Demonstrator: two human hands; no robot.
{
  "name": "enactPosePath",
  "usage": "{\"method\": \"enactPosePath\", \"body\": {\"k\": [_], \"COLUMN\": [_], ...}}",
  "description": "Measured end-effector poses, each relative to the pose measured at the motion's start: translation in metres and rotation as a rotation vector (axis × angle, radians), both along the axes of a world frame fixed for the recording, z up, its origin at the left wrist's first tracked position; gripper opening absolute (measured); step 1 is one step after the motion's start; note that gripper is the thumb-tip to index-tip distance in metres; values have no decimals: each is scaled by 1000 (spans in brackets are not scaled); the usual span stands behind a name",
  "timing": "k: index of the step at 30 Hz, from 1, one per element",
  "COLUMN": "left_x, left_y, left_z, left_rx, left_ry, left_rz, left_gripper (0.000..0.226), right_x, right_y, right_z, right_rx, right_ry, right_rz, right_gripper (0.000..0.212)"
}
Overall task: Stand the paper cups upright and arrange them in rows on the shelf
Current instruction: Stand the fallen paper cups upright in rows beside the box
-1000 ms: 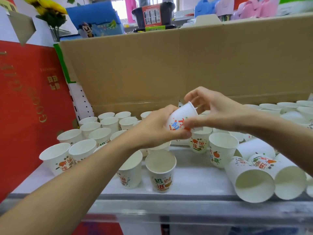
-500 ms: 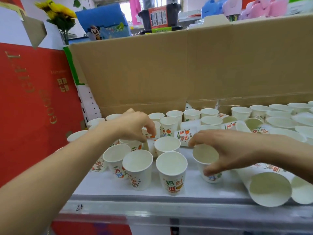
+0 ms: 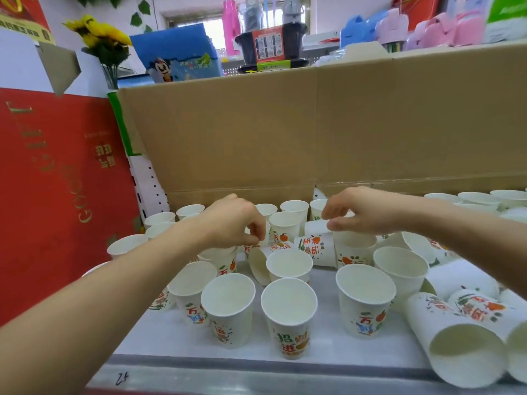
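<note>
Upright cups [image 3: 288, 317] are ranged on the shelf [image 3: 199, 363]; toppled cups [image 3: 456, 334] lie right, apparently touching; cardboard [image 3: 313, 124] stands behind.

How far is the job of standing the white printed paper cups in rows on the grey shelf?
Done: upright white printed paper cups stand on the grey shelf, left and front. In hand: the left hand curls its fingertips among the cups, grip unclear; the right hand hovers open over the middle. Left: tipped cups lie in the middle and at the right front, and rows are uneven.
</note>
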State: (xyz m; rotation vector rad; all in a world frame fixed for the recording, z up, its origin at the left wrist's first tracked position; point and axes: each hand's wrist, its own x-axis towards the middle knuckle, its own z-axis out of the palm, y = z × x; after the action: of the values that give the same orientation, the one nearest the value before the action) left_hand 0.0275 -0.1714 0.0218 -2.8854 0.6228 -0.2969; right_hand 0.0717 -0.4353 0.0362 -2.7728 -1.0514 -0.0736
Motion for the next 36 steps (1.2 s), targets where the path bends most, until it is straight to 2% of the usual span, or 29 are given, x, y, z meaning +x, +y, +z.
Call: {"method": "enactPosePath", "body": {"k": [4, 9, 14, 17, 20, 27, 31, 32, 34, 36], "left_x": [-1, 0, 4, 6, 6, -5, -16, -19, -27, -40], "left_y": [-7, -17, -15, -12, -12, -11, -14, -16, -22, -33], "left_z": [1, -4, 2, 7, 6, 0, 4, 5, 8, 11], "left_rx": [44, 70, -101, -214, -242, -177, -47, -68, -229, -449], "left_ry": [111, 3, -87, 4, 100, 124, -1, -34, -30, 106], "left_rz": [6, -31, 30, 152, 247, 326, 316, 290, 172, 30], "left_gripper": [28, 15, 14, 19, 16, 7, 15, 16, 15, 13], "right_x": [11, 17, 20, 20, 21, 20, 21, 21, 23, 27], "right_y": [12, 18, 18, 19, 21, 32, 35, 35, 35, 34], "right_z": [-5, -7, -7, -5, -6, -9, -19, -22, -26, -28], "right_rx": [-118, -218, -227, -219, -227, -374, -383, -374, -333, -265], "right_ry": [20, 36, 6, 0, 34, 177, 82, 29, -72, -141], "right_rz": [-19, -65, -56, -39, -18, -18, 6, 19, 47, 56], "right_gripper": [28, 31, 27, 24, 28, 50, 47, 42, 29, 19]}}
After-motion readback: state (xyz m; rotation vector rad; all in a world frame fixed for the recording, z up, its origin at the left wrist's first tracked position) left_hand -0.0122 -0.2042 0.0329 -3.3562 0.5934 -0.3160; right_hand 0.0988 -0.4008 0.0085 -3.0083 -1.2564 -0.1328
